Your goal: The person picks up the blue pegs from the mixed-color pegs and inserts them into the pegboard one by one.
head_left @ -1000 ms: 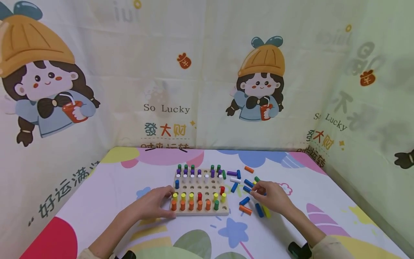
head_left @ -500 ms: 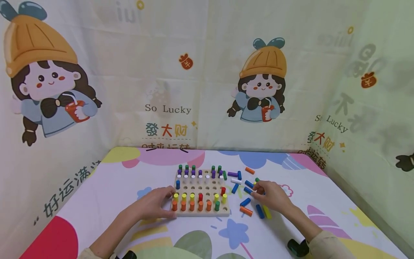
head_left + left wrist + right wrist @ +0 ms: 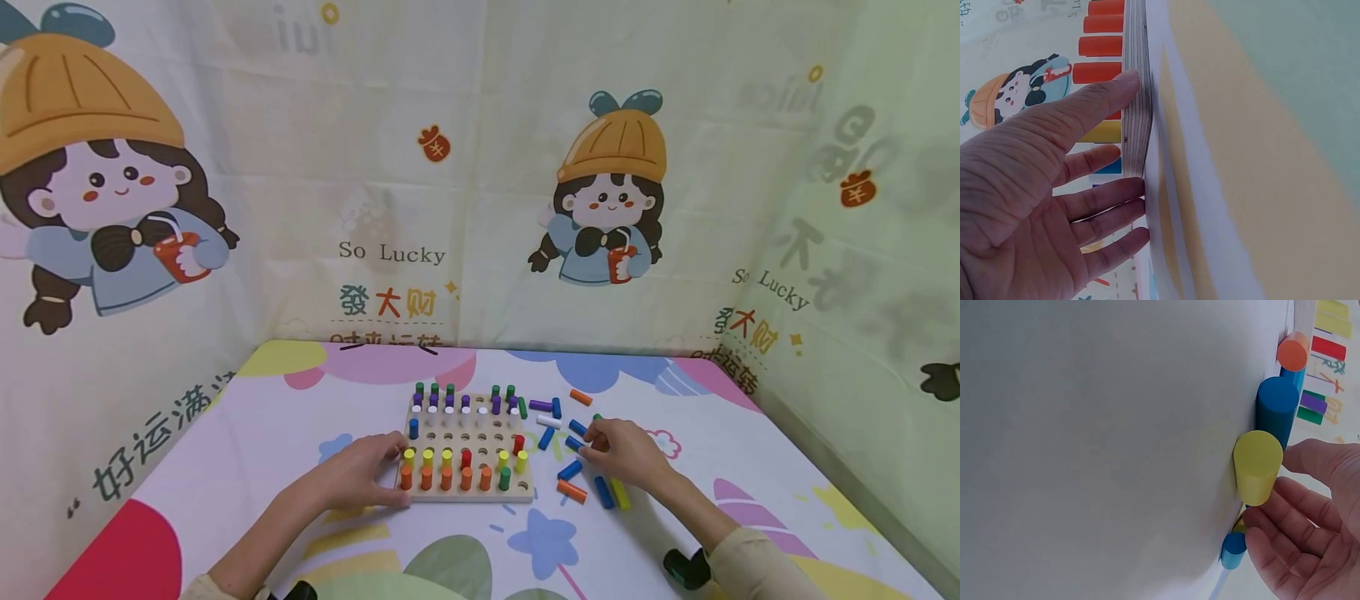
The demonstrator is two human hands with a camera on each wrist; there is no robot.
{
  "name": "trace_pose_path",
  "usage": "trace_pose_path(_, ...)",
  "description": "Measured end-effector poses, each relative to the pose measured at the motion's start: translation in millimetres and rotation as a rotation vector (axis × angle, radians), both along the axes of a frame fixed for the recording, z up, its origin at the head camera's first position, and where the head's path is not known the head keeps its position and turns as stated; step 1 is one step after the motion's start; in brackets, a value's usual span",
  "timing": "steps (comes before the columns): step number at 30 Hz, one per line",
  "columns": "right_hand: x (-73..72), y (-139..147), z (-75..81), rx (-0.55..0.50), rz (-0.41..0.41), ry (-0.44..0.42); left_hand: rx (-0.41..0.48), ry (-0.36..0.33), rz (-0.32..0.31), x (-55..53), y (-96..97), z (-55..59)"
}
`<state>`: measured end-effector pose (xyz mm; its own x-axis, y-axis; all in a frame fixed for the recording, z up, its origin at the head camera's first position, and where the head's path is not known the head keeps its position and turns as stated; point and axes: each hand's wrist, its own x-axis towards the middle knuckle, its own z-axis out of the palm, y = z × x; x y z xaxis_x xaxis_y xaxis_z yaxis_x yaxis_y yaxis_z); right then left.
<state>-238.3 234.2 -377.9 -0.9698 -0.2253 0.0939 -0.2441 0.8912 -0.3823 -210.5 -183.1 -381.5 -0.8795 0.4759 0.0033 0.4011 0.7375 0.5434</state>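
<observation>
A wooden pegboard (image 3: 465, 492) stands in the middle of the table, with rows of coloured pegs upright in its holes. My left hand (image 3: 362, 473) rests at the board's left side, fairly straight fingers along it and the thumb (image 3: 1100, 94) against the front edge. Among loose pegs to the right lies my right hand (image 3: 626, 452), thumb and index fingertips right at the end of a blue peg (image 3: 574, 444). Whether they pinch it I cannot tell. A yellow peg (image 3: 1258, 465) partly hides those fingertips in the right wrist view, beside another blue peg (image 3: 1277, 406).
More loose pegs lie right of the board, among them an orange peg (image 3: 572, 492), a white peg (image 3: 548, 422) and a purple peg (image 3: 541, 406). The patterned tablecloth (image 3: 442, 567) meets a printed curtain (image 3: 480, 208) at the back.
Both hands stay where they were at the board and the loose pegs. Only a slight shift of the head view shows; the pegs look unmoved.
</observation>
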Motion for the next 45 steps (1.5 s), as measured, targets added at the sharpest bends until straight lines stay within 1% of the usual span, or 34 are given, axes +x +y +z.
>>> trace_pose_path(8, -3.7, -1, -2.5, 0.008, 0.019, 0.001, 0.004, 0.001, -0.013, 0.2, 0.3, 1.7)
trace_pose_path(13, -5.5, -3, -2.3, 0.003, 0.015, -0.012, 0.003, -0.003, -0.015, -0.7, 0.1, 2.3)
trace_pose_path(21, -4.8, -3, -1.3, 0.003, 0.016, -0.008, 0.007, -0.003, -0.021, -0.8, 0.2, 4.1)
trace_pose_path(26, -4.2, -3, -1.6, -0.004, 0.019, -0.002, 0.003, -0.005, -0.011, -0.4, 0.0, 4.1)
trace_pose_path(34, -1.9, 1, 0.3, -0.047, -0.006, -0.005, -0.001, -0.016, 0.004, 0.1, 0.4, 4.2)
trace_pose_path(45, 0.2, 7, 2.2, -0.13, 0.008, 0.039, 0.001, -0.022, 0.005, -0.4, 0.3, 2.6)
